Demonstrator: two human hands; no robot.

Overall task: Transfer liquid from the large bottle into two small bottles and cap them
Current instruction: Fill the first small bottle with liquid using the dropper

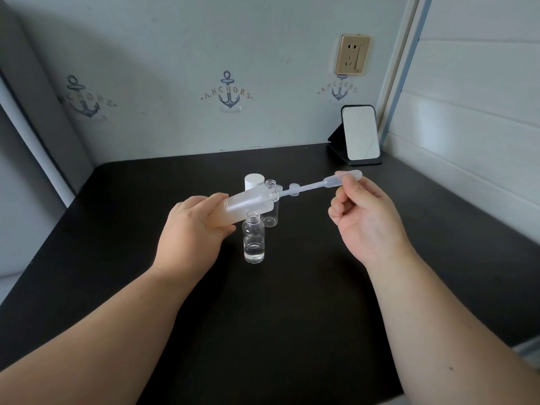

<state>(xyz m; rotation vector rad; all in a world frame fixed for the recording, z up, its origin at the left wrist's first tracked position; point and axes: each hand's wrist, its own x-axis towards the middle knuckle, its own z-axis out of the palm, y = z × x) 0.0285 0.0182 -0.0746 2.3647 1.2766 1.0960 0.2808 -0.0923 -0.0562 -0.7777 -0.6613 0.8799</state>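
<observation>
My left hand point(193, 226) grips the frosted large bottle point(248, 204), tilted with its open neck pointing right. My right hand point(365, 217) pinches the bulb of a clear plastic pipette point(318, 185), whose tip reaches into the bottle's neck. A small clear bottle point(253, 238) stands uncapped on the black table point(292, 302) below the large bottle, with a little liquid at its bottom. A second small clear bottle point(270, 219) stands uncapped just behind it, partly hidden. A white cap point(253, 181) stands behind the large bottle. Small clear caps point(293, 189) lie behind the pipette.
A small mirror on a black stand point(359, 135) sits at the table's back right corner. Walls close the table in at the back, left and right. A socket point(353, 54) is on the back wall.
</observation>
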